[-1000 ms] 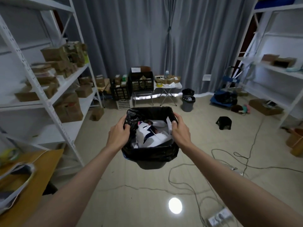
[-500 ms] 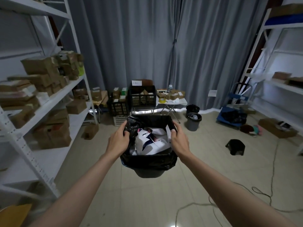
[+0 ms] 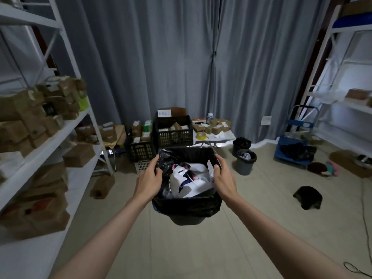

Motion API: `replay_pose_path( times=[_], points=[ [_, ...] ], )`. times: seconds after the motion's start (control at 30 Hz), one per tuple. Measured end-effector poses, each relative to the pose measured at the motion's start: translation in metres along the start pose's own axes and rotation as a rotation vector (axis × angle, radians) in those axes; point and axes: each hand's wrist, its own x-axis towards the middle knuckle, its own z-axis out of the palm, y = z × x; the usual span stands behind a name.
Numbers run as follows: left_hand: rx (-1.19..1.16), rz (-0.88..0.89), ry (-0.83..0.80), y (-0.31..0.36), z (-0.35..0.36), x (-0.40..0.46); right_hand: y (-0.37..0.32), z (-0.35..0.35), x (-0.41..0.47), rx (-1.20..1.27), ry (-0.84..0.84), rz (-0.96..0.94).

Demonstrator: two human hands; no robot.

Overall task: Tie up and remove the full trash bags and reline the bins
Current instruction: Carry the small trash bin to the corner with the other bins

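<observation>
I hold a dark bin (image 3: 188, 218) off the floor in front of me. A black trash bag (image 3: 187, 206) lines it and folds over its rim. White crumpled paper (image 3: 191, 182) fills the bag. My left hand (image 3: 150, 179) grips the left rim and bag edge. Across from it, my right hand (image 3: 223, 177) grips the right rim. Farther off on the floor stand a grey bin (image 3: 245, 162) with paper in it and, behind it, a bin lined in black (image 3: 241, 142).
White shelving with cardboard boxes (image 3: 50, 137) runs along the left. More shelving (image 3: 342, 97) stands at the right. Black crates (image 3: 173, 131), a small white table (image 3: 217, 135), a blue hand cart (image 3: 296, 141), a black stool (image 3: 308, 197) and a floor cable (image 3: 364, 218) lie ahead.
The view has moved forward and tilted up: the far crates and bins are nearer, and the orange table and floor cables have dropped out of sight. Both hands keep their grip on the bin.
</observation>
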Motion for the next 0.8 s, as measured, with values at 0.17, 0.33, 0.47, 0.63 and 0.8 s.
replay_pose_path(
  times=[0.17, 0.33, 0.47, 0.63, 0.8],
  points=[
    [0.019, -0.009, -0.011, -0.01, 0.034, 0.114, 0.015, 0.044, 0.103, -0.022, -0.014, 0.026],
    [-0.002, -0.026, -0.012, -0.006, 0.067, 0.231, 0.023, 0.081, 0.223, -0.032, -0.003, 0.042],
    [0.002, -0.038, 0.029, -0.003, 0.068, 0.31, 0.01, 0.11, 0.304, -0.054, -0.037, 0.017],
    [0.019, 0.019, 0.056, 0.003, 0.069, 0.397, 0.006, 0.14, 0.384, -0.026, -0.033, 0.0],
    [0.023, 0.078, 0.013, 0.01, 0.108, 0.485, 0.032, 0.159, 0.459, -0.024, 0.027, 0.058]
  ],
)
